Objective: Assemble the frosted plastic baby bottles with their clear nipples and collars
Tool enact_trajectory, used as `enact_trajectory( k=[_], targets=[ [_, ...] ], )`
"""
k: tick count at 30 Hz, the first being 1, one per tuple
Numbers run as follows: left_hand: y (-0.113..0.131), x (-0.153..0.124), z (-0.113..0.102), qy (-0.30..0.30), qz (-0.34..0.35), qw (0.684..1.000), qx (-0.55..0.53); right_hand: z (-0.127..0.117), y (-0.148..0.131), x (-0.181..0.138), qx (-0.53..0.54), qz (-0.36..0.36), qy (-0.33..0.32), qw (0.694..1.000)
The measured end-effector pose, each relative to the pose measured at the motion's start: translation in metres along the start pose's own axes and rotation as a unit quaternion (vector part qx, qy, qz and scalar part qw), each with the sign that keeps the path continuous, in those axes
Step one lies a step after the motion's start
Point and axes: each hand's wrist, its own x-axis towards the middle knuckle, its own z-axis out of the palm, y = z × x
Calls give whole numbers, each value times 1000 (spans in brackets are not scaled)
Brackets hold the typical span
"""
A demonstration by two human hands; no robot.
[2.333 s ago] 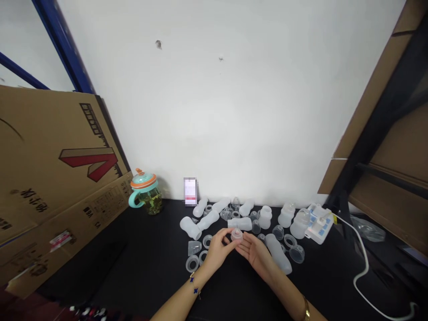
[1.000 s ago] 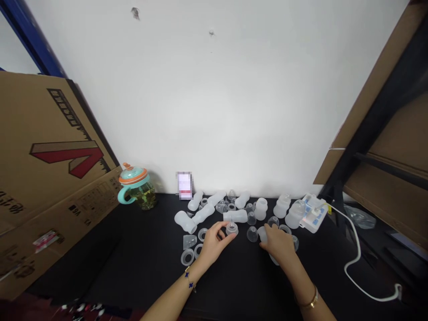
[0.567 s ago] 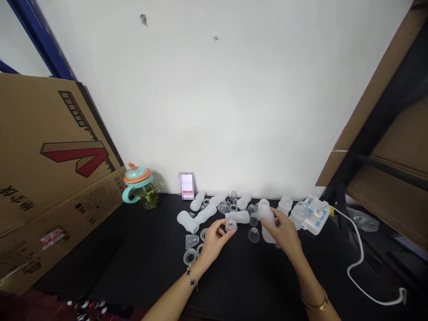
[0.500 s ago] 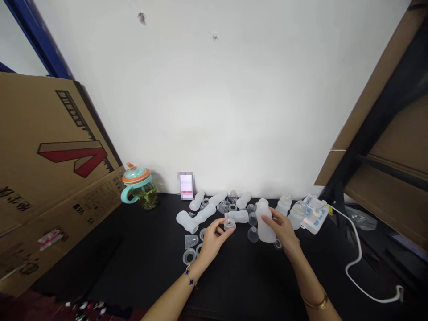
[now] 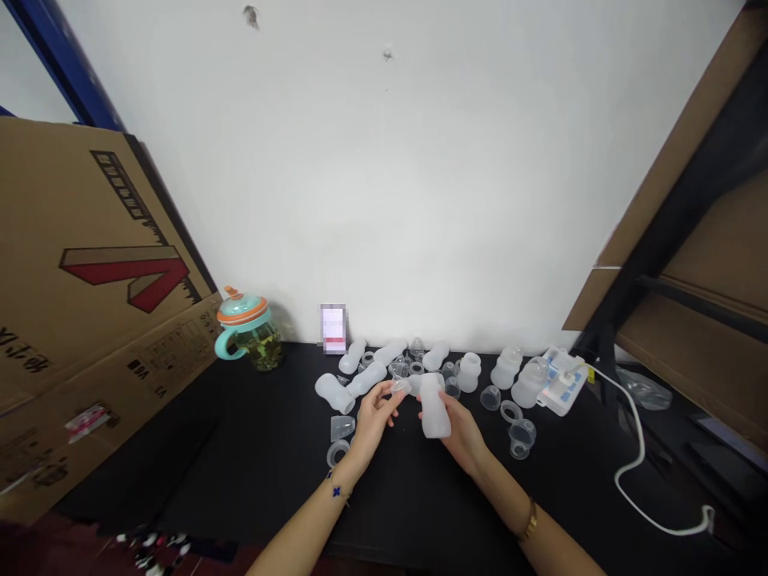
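My left hand (image 5: 373, 422) pinches a clear bottle teat (image 5: 400, 386) between thumb and fingers. Close to its right, my right hand (image 5: 461, 432) is wrapped around a frosted white baby bottle (image 5: 434, 408), held above the black table with its base tipped towards me. The teat and the bottle are apart. Behind the hands lie several more frosted bottles (image 5: 333, 392), clear covers and rings. A clear cover (image 5: 342, 428) and a ring (image 5: 339, 454) lie left of my left hand. Right of my right hand are a ring (image 5: 511, 412) and clear dome-shaped pieces (image 5: 522, 436).
An open-topped bottle (image 5: 470, 373) and two capped bottles (image 5: 530, 382) stand at the back right. Beside them lies a white power strip (image 5: 564, 382) with a cable (image 5: 642, 448). A teapot (image 5: 249, 332) and cardboard box (image 5: 108, 320) stand left. A phone-like screen (image 5: 334, 329) leans against the wall.
My right hand has carried the bottle left, close to my left hand, and tipped it. My left hand has shifted slightly left and back with the teat. Clear pieces on the right are now uncovered.
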Motion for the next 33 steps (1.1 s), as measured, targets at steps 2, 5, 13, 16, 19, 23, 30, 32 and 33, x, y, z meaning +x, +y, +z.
enact_trajectory(
  k=[2, 5, 13, 16, 19, 23, 30, 32, 33],
  targets=[
    [0, -1, 1, -7, -4, 1000, -1, -2, 1, 1, -9, -4, 0, 1000],
    [1, -2, 3, -16, -6, 1000, -5, -4, 2, 2, -15, -13, -4, 1000],
    [0, 1, 0, -9, -6, 1000, -26, -8, 5, 8, -36, -62, -20, 997],
    [-1, 2, 0, -12, -6, 1000, -26, -9, 5, 8, -67, -101, -54, 991],
    [-2, 2, 0, -17, -9, 1000, -22, -12, 6, 10, -118, -152, -66, 979],
    [-3, 2, 0, -16, -9, 1000, -20, -16, 12, 14, -215, -242, -20, 946],
    [0, 1, 0, -17, -7, 1000, -24, -11, 17, 3, -425, -415, -8, 805],
    [0, 1, 0, -15, -4, 1000, -27, -8, 17, 0, -438, -429, -23, 789],
    [0, 1, 0, -14, -4, 999, -29, -8, 17, 0, -441, -434, -30, 785]
  ],
)
